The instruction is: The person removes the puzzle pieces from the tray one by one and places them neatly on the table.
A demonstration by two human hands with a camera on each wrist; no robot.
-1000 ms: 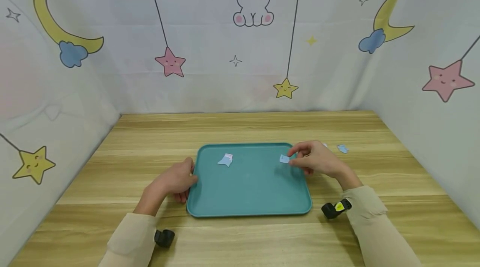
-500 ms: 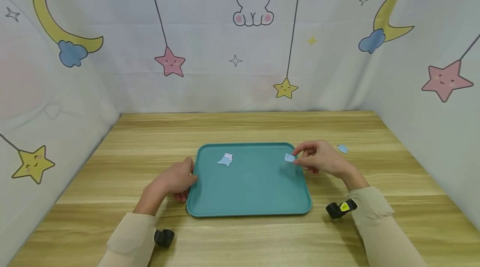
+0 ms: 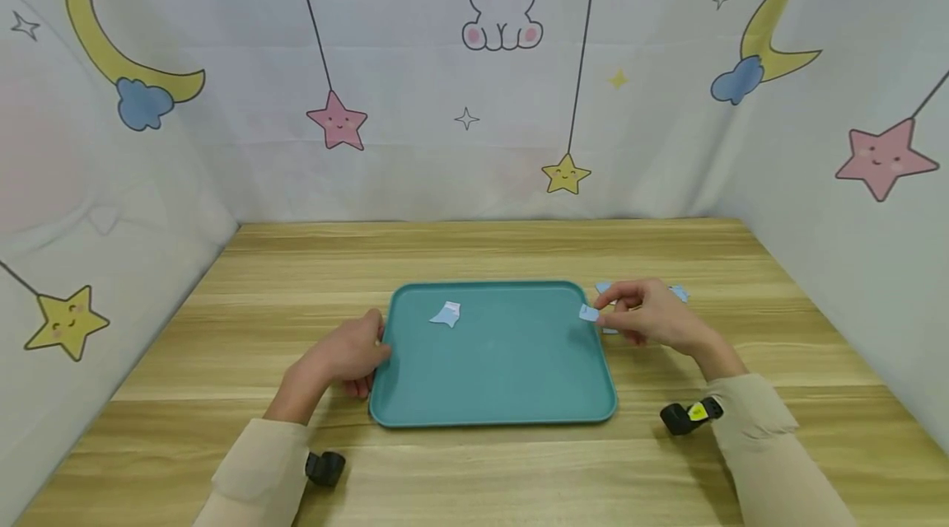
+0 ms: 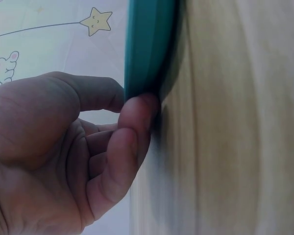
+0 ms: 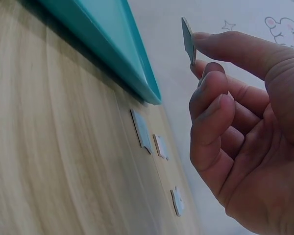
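My right hand (image 3: 656,314) pinches a small light-blue puzzle piece (image 3: 589,313) between thumb and fingertips, raised over the right rim of the teal tray (image 3: 489,362). The right wrist view shows that puzzle piece (image 5: 188,41) nearly edge-on, held well above the table. At the tray's left side, my left hand (image 3: 356,354) grips the rim, thumb over the edge and fingers curled outside and low. Those fingers (image 4: 120,156) meet the tray wall (image 4: 147,49) close to the tabletop. Inside the tray, toward the far left, lies a blue-and-pink patch of puzzle (image 3: 446,314).
On the wooden table (image 3: 489,478) right of the tray lie loose puzzle pieces, among them a blue piece (image 5: 141,131), a paler piece (image 5: 160,146) and another piece (image 5: 177,201). My right hand partly covers them in the head view. A patterned white curtain (image 3: 415,173) encloses the table.
My right hand has moved rightward with the pinched puzzle piece, from above the tray's interior to its right rim, uncovering pieces on the table. The left hand and tray have stayed put.
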